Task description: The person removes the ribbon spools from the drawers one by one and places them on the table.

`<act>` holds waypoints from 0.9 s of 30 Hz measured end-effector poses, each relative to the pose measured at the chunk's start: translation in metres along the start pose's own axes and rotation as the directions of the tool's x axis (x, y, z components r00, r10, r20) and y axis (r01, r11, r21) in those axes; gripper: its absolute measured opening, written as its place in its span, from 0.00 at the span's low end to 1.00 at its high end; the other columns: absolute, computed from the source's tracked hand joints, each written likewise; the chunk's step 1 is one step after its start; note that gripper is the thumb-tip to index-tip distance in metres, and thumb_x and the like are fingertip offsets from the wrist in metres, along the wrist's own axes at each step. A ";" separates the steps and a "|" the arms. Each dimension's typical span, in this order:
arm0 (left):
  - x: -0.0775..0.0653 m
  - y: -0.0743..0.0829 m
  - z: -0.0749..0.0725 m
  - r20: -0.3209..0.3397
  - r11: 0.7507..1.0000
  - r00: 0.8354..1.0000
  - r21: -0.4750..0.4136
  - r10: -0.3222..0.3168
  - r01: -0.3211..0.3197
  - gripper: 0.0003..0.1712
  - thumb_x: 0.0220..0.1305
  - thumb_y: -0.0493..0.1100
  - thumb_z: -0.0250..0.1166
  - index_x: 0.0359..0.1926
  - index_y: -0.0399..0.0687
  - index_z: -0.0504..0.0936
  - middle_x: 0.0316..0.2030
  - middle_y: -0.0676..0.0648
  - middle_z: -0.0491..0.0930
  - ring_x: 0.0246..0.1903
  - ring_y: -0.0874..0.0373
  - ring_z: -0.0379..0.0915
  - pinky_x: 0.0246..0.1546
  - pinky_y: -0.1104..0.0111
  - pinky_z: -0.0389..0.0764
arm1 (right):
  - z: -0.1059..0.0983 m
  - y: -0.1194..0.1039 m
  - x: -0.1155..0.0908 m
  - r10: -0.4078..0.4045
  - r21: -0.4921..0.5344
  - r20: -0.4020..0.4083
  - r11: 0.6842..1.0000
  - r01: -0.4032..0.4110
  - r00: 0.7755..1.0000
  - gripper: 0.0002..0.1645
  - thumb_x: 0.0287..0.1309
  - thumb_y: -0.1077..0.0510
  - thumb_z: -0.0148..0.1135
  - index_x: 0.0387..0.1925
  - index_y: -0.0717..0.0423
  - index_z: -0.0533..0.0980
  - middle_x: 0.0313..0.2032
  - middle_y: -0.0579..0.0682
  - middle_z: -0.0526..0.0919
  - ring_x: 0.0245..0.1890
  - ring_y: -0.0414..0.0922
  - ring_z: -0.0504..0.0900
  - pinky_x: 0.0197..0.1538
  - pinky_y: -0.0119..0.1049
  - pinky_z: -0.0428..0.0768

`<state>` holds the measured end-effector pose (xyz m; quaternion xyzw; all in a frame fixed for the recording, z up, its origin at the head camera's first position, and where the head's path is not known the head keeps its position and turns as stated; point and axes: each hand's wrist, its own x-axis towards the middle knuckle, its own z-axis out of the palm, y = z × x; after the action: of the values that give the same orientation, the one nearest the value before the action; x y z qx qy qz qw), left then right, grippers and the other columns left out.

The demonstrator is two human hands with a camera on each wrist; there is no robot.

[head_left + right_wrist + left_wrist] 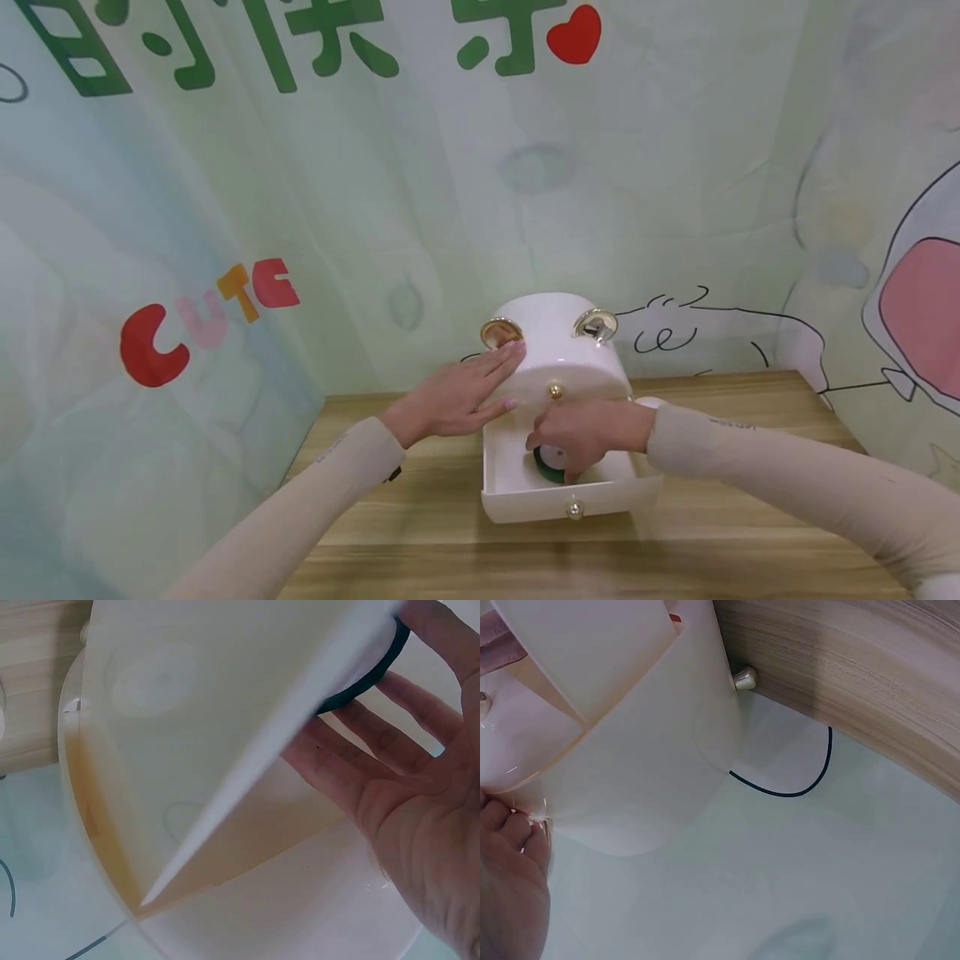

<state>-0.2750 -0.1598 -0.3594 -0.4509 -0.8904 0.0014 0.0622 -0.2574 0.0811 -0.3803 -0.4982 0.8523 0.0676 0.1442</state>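
Observation:
A white storage box (553,358) with two gold ring-like ears has its lower drawer (517,506) pulled out. My left hand (461,396) rests on the box's left side near one ear, fingers extended. In the left wrist view, the fingertips of that hand (514,877) meet the white body at the left edge. Inside the drawer, my right hand (588,429) grips a round, pale-faced item with a dark green rim (549,467). Fingers and thumb are at the green rim (367,688) in the right wrist view, where the drawer wall (262,742) partly hides the item.
The box stands on a wood-grain table (405,517), near its back edge. A printed cloth backdrop (450,208) rises behind and at both sides. One gold knob (555,390) sits on the upper front, another (574,509) on the drawer.

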 end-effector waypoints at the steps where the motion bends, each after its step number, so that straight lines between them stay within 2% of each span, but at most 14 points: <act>1: 0.000 0.000 0.000 0.002 1.000 1.000 0.000 -0.002 0.002 0.44 0.83 0.60 0.48 0.85 0.45 0.44 0.85 0.45 0.47 0.84 0.51 0.48 0.81 0.55 0.63 | 0.000 0.000 0.000 -0.002 0.003 0.002 1.000 0.002 1.000 0.34 0.51 0.48 0.84 0.60 0.47 0.82 0.50 0.47 0.87 0.44 0.37 0.81 0.56 0.35 0.84; 17: -0.001 0.002 -0.001 0.001 1.000 1.000 -0.005 -0.007 0.007 0.44 0.83 0.61 0.48 0.85 0.45 0.44 0.85 0.45 0.46 0.84 0.50 0.49 0.81 0.55 0.63 | 0.005 -0.001 -0.002 0.000 -0.031 -0.020 1.000 0.000 1.000 0.29 0.53 0.47 0.83 0.56 0.43 0.83 0.46 0.43 0.86 0.41 0.34 0.80 0.52 0.33 0.84; 27: 0.000 0.000 0.002 -0.015 1.000 1.000 0.011 0.002 -0.001 0.44 0.83 0.61 0.48 0.85 0.44 0.44 0.85 0.45 0.46 0.84 0.50 0.48 0.81 0.56 0.62 | 0.000 -0.003 -0.009 -0.045 -0.012 -0.060 0.999 0.045 0.997 0.27 0.52 0.49 0.83 0.53 0.47 0.83 0.46 0.45 0.87 0.42 0.35 0.81 0.51 0.31 0.84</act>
<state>-0.2748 -0.1595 -0.3617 -0.4512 -0.8895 0.0031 0.0714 -0.2502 0.0874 -0.3774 -0.5198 0.8445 0.0541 0.1173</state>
